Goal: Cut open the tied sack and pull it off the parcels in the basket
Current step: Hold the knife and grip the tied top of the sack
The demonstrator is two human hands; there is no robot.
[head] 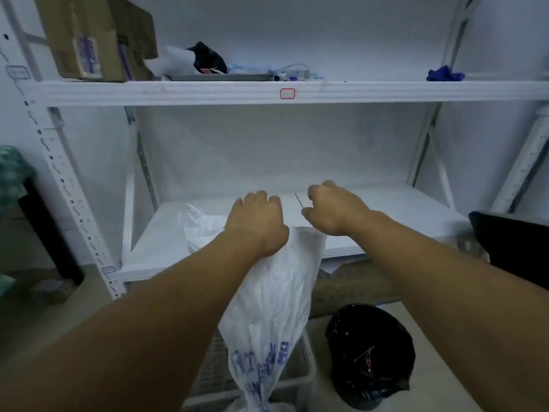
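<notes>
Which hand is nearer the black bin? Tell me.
Right. The right hand is above the shelf edge, up and left of the bin. The left hand gripping the sack is farther left.

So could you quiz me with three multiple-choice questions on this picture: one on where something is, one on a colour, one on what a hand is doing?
1. Where is the cardboard box?
A. top shelf, left end
B. on the floor
C. in the basket

2. What colour is the print on the white sack?
A. red
B. blue
C. green

3. What is the left hand doing?
A. hanging open
B. resting flat on the shelf
C. shut in a grip on the sack's top

Answers:
1. A, it stands on the top shelf at the left.
2. B, blue characters show low on the sack.
3. C, the sack hangs from the closed fist.
</notes>
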